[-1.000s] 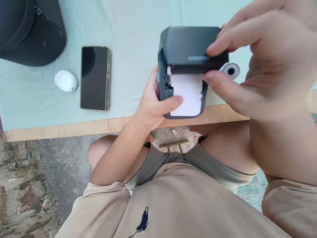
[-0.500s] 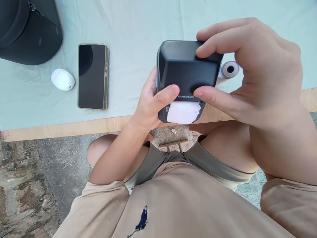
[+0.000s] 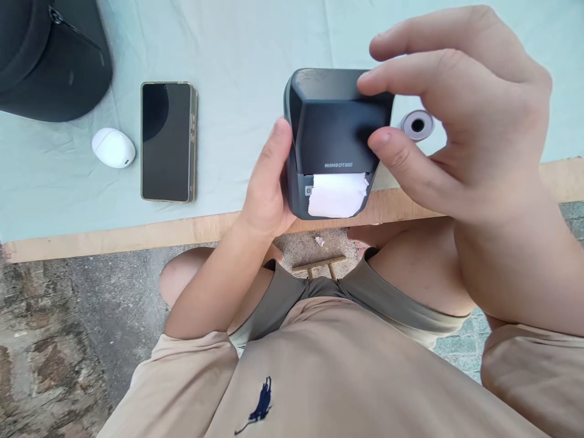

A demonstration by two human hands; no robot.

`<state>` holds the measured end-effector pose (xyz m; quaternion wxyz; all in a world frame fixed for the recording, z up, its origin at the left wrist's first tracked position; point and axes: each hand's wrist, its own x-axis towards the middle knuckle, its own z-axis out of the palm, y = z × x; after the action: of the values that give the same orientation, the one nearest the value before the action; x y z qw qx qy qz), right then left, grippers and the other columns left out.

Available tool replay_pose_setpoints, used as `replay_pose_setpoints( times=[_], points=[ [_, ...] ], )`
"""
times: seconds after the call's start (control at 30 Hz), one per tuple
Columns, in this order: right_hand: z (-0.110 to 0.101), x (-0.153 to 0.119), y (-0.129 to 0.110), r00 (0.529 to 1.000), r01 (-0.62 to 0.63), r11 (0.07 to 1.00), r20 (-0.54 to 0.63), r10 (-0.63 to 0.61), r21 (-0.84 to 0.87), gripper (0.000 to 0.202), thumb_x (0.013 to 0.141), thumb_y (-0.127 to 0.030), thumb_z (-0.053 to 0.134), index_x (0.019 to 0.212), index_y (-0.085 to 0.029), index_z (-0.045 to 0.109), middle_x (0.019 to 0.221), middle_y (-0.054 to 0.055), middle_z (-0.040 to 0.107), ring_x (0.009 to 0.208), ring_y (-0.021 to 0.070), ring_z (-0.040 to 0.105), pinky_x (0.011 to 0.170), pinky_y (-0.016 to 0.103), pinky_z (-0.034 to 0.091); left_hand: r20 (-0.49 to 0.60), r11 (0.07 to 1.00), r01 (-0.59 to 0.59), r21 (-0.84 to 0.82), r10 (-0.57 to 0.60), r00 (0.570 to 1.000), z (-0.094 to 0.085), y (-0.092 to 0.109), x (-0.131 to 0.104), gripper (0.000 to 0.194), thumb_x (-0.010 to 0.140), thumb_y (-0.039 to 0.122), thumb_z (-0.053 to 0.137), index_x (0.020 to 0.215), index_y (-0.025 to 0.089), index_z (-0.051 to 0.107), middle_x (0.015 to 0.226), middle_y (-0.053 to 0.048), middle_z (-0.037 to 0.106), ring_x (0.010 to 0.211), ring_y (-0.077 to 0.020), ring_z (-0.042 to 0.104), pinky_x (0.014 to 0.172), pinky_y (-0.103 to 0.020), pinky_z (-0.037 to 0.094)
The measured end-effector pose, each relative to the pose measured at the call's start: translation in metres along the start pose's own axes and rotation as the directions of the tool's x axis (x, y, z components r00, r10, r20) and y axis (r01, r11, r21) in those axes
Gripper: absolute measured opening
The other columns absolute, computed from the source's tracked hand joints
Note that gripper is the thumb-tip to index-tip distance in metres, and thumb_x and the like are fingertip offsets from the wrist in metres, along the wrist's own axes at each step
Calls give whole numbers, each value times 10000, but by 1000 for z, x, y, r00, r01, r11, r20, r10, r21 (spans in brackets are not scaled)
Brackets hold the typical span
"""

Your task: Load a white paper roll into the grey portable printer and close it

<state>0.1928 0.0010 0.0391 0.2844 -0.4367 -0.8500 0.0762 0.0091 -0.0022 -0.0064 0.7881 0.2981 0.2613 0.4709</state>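
Left hand wrapped round left side of NIIMBOT label printer, thumb along casing, holding it at table's front edge. Right hand half open, thumb and fingers spread about printer's right side, gripping nothing; fingertip contact cannot be told. Judged done: lid down, white paper strip out through front slot. Left unsettled: whether lid has latched; strip's right edge ragged. Just beyond: white roll on tablecloth. Farther left: smartphone, white earbud case, black zippered case.
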Motion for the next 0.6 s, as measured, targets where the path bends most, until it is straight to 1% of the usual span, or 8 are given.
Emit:
replay_pose_setpoints(
  times=[0.03,0.1,0.2,0.27,0.37,0.47,0.53,0.6],
  points=[
    [0,-1,0,1000,-4,1000,-6,4,5,306,896,-352,432,1170,-259,532,1282,6,538,1223,192,523,1017,381,472,-33,1000,13,-13,-13,999,3,1,0,456,965,422,241,1047,189,625,1124,-49,657,1407,-269,347,1131,-444,379],
    [0,-1,1,1000,-3,1000,12,3,27,321,895,-342,441,1193,-252,518,1278,8,549,1214,183,534,1001,368,486,-108,999,12,-32,-16,994,6,2,0,480,980,376,181,1039,194,622,1118,-48,669,1430,-232,309,1161,-418,341],
    [0,-1,0,998,32,998,49,-35,58,348,875,-329,494,1202,-210,515,1259,42,571,1215,183,538,985,361,494,-138,999,10,-49,-16,990,3,1,0,458,981,384,205,1071,175,603,1135,-68,674,1436,-225,291,1177,-421,314],
    [0,-1,-1,996,54,996,61,-59,76,396,849,-341,544,1214,-191,507,1259,58,570,1222,185,530,1001,362,485,-142,998,3,-61,-12,990,-1,-1,1,448,983,379,221,1058,155,601,1111,-69,678,1421,-238,321,1165,-433,332],
    [-2,0,-2,995,50,994,77,-57,97,481,818,-408,591,1253,-244,466,1295,33,540,1242,178,508,1047,371,459,-162,998,1,-68,-12,987,-5,-3,2,411,973,392,278,1001,166,619,1063,-48,685,1382,-247,389,1140,-395,374],
    [-4,0,-1,995,11,995,97,-21,97,454,834,-429,570,1248,-283,454,1286,-1,535,1249,164,494,1068,368,444,-147,999,0,-54,-8,989,-4,-2,2,425,975,377,272,991,156,635,1055,-49,679,1328,-251,455,1122,-385,390],
    [-5,0,-1,998,16,996,63,-22,88,429,834,-428,566,1214,-246,487,1236,23,555,1217,180,502,1037,379,459,-116,999,1,-54,-7,993,0,0,2,453,980,368,247,1002,144,641,1064,-46,671,1303,-246,480,1106,-390,402],
    [-5,0,0,1000,16,996,7,-17,84,460,793,-469,595,1164,-201,543,1153,66,575,1122,217,532,938,404,498,-72,998,14,-56,-18,997,4,3,2,497,977,400,215,1011,160,649,1091,-34,660,1294,-245,488,1072,-380,430]
  ],
)
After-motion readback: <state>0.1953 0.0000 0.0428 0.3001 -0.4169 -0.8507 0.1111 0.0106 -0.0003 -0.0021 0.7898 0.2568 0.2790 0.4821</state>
